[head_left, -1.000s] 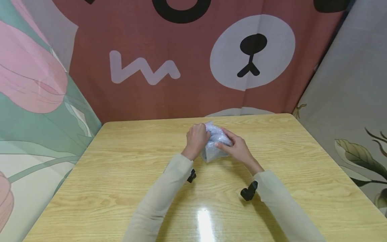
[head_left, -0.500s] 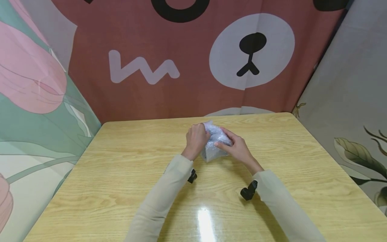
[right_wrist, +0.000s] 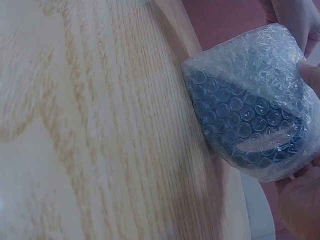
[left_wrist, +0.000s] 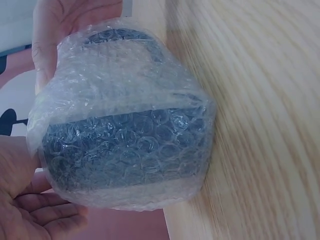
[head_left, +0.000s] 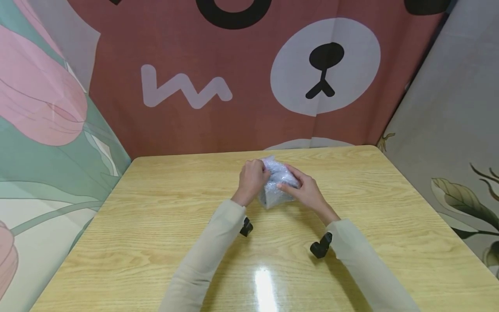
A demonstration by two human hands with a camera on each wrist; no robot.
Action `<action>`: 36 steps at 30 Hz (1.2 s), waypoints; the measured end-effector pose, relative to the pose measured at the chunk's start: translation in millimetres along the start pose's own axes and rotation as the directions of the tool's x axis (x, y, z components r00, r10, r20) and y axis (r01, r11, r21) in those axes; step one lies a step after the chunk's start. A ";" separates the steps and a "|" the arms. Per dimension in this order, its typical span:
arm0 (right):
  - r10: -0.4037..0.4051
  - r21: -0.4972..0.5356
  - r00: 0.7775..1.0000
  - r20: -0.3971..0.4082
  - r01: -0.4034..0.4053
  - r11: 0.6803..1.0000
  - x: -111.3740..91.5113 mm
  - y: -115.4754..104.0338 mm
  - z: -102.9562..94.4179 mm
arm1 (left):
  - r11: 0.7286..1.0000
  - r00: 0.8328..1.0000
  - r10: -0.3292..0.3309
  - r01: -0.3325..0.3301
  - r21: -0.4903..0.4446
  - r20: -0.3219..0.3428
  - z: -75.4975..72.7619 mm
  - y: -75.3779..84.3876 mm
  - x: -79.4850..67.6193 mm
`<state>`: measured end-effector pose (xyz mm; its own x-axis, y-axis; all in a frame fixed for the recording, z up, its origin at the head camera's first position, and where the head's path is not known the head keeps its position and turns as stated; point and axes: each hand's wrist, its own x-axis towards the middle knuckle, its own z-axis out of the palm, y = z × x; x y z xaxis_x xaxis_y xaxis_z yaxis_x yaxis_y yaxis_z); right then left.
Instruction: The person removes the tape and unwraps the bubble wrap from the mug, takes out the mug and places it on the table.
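A dark blue-grey thing wrapped in clear bubble wrap, a bubble-wrapped package [head_left: 278, 186], is held over the far middle of the table, its lower edge close to the wood. The wrapping blurs what is inside. My left hand [head_left: 251, 180], fingers curled, pinches the package at its upper left side; in the left wrist view this left hand [left_wrist: 35, 200] shows at the lower left corner of the wrap. On the other side my right hand [head_left: 308, 190] grips it, thumb on the near face and fingers behind. The right wrist view shows the wrap's bubbled underside [right_wrist: 245, 120] and a loose fold.
The wood-grain table [head_left: 156, 242] spreads around both forearms. A red-brown curtain with a bear print [head_left: 195, 130] hangs right behind its far edge, and printed cloths flank the sides. Small black cameras [head_left: 321, 246] sit under the cuffs.
My left hand has shifted very slightly left, still pinching the wrap. The right hand and the package have stayed almost in place.
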<state>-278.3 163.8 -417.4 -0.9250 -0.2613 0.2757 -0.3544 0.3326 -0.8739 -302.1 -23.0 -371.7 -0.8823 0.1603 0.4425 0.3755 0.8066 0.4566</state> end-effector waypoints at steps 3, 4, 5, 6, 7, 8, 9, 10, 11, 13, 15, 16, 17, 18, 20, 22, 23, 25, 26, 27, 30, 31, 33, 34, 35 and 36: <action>0.003 0.007 1.000 -0.001 -0.003 1.000 0.3 0.2 0.3 | 1.000 1.000 0.017 -0.017 -0.012 0.006 -0.7 -2.0 0.0; 0.003 0.008 1.000 0.001 -0.003 1.000 0.4 0.2 0.3 | 1.000 1.000 0.025 -0.025 -0.014 0.014 -1.0 -2.8 0.0; 0.002 0.008 1.000 0.001 -0.002 1.000 0.4 -0.1 0.4 | 0.999 0.999 0.035 -0.035 -0.016 0.021 -1.4 -3.7 0.1; 0.004 0.010 1.000 0.001 -0.004 1.000 0.3 -0.3 0.5 | 0.999 0.999 0.047 -0.047 -0.017 0.027 -1.8 -5.0 0.4; 0.007 0.013 1.000 0.000 -0.007 1.000 0.2 -0.6 0.6 | 0.998 0.998 0.062 -0.061 -0.015 0.031 -2.3 -6.1 0.6; 0.010 0.013 1.000 0.000 -0.010 1.000 0.2 -0.7 0.5 | 0.997 0.996 0.079 -0.078 -0.017 0.036 -2.9 -7.3 1.0; 0.011 0.014 1.000 0.000 -0.011 1.000 0.2 -0.7 0.5 | 0.995 0.994 0.099 -0.098 -0.019 0.040 -3.7 -8.1 1.2; 0.014 0.015 1.000 -0.002 -0.014 1.000 0.3 -0.7 0.4 | 0.993 0.992 0.121 -0.120 -0.015 0.043 -4.2 -8.9 1.6; 0.013 0.015 1.000 -0.002 -0.013 1.000 0.3 -0.7 0.1 | 0.990 0.989 0.142 -0.142 -0.010 0.045 -4.6 -9.7 1.9; 0.015 0.016 1.000 -0.001 -0.015 1.000 0.3 -1.0 -0.2 | 0.984 0.983 0.175 -0.176 0.001 0.053 -5.3 -10.6 2.4; 0.018 0.016 1.000 0.003 -0.018 1.000 0.3 -1.7 -0.5 | 0.981 0.979 0.194 -0.196 0.013 0.067 -5.8 -10.9 2.8; 0.019 0.018 1.000 0.006 -0.019 1.000 0.2 -2.4 -0.7 | 0.980 0.978 0.198 -0.200 0.020 0.073 -5.9 -11.1 3.1; 0.020 0.023 1.000 0.009 -0.020 1.000 -0.1 -3.8 -0.9 | 0.980 0.977 0.197 -0.199 0.023 0.080 -6.1 -11.1 3.4; 0.021 0.022 1.000 0.014 -0.021 1.000 -1.6 -8.8 -1.3 | 0.980 0.977 0.193 -0.196 0.023 0.091 -6.3 -11.0 3.7; 0.021 0.024 1.000 0.021 -0.022 0.999 -4.0 -17.9 -2.1 | 0.981 0.976 0.187 -0.191 0.028 0.110 -6.9 -10.5 4.1; 0.020 0.030 0.999 0.027 -0.021 0.999 -6.5 -26.9 -3.0 | 0.982 0.975 0.180 -0.186 0.035 0.132 -7.7 -9.7 4.6; 0.020 0.028 0.999 0.029 -0.021 0.999 -7.8 -31.6 -3.4 | 0.982 0.973 0.177 -0.185 0.042 0.145 -8.1 -9.2 4.7; 0.023 0.028 0.999 0.028 -0.024 0.999 -8.7 -36.3 -3.4 | 0.981 0.971 0.171 -0.183 0.063 0.167 -9.0 -7.9 5.0; 0.025 0.027 0.999 0.026 -0.026 0.999 -9.0 -37.2 -3.4 | 0.981 0.970 0.165 -0.180 0.070 0.181 -9.5 -7.2 5.3; 0.027 0.027 0.999 0.025 -0.027 0.999 -9.1 -38.2 -3.3 | 0.982 0.968 0.156 -0.174 0.078 0.196 -10.3 -6.4 5.5; 0.027 0.028 0.999 0.025 -0.027 0.999 -9.5 -40.1 -3.2 | 0.983 0.963 0.125 -0.153 0.100 0.238 -12.4 -4.2 6.1; 0.027 0.030 0.999 0.025 -0.028 0.999 -9.5 -40.0 -3.3 | 0.984 0.961 0.113 -0.143 0.105 0.251 -13.1 -3.7 6.2; 0.029 0.035 0.999 0.028 -0.030 0.999 -9.7 -40.5 -3.5 | 0.985 0.958 0.097 -0.131 0.114 0.269 -14.4 -3.2 6.2; 0.029 0.037 0.999 0.028 -0.030 0.999 -9.8 -40.5 -3.7 | 0.985 0.957 0.092 -0.128 0.114 0.274 -14.9 -3.1 6.2; 0.029 0.037 0.999 0.029 -0.030 0.999 -10.0 -40.8 -3.8 | 0.985 0.957 0.089 -0.125 0.116 0.276 -15.3 -3.3 6.0; 0.029 0.036 0.999 0.030 -0.030 0.999 -10.1 -40.9 -3.8 | 0.986 0.956 0.088 -0.124 0.114 0.279 -15.8 -3.5 5.7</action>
<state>-255.0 156.3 -383.0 -0.9304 -0.2788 0.2381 -0.3214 0.3078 -0.8955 -304.0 -33.9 -358.6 -0.8900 0.3827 0.2479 0.4469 0.8400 0.3076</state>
